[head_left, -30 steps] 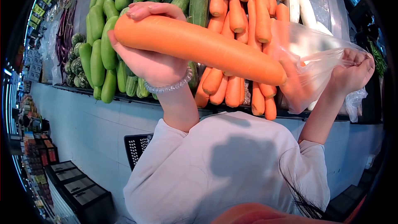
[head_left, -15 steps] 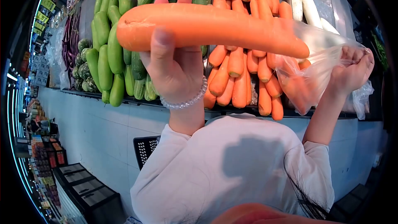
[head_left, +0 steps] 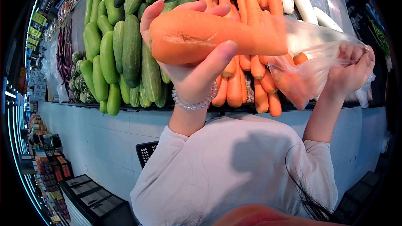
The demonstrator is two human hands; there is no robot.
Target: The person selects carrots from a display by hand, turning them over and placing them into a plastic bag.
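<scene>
My left hand (head_left: 188,69), with a clear bead bracelet at the wrist, holds a large orange carrot (head_left: 188,31) from below. The thumb lies across its near side and the fingertips show behind it. A rough crack marks the thick end. The narrow end points right and meets the mouth of a clear plastic bag (head_left: 318,54); whether it is inside the bag, I cannot tell. My right hand (head_left: 351,67) pinches the bag's far edge with curled fingers. Orange carrots show through the bag's lower part. Behind the held carrot lies a pile of carrots (head_left: 234,86).
Left of the carrots lie cucumbers (head_left: 132,50), light green gourds (head_left: 100,79), small striped round vegetables and purple eggplants (head_left: 65,54). White radishes (head_left: 303,2) lie at the upper right. A black basket (head_left: 145,150) is below the display edge.
My left hand has turned the carrot, so its cracked thick end now faces me and sits further right. The thumb has swung right. My right hand still grips the bag.
</scene>
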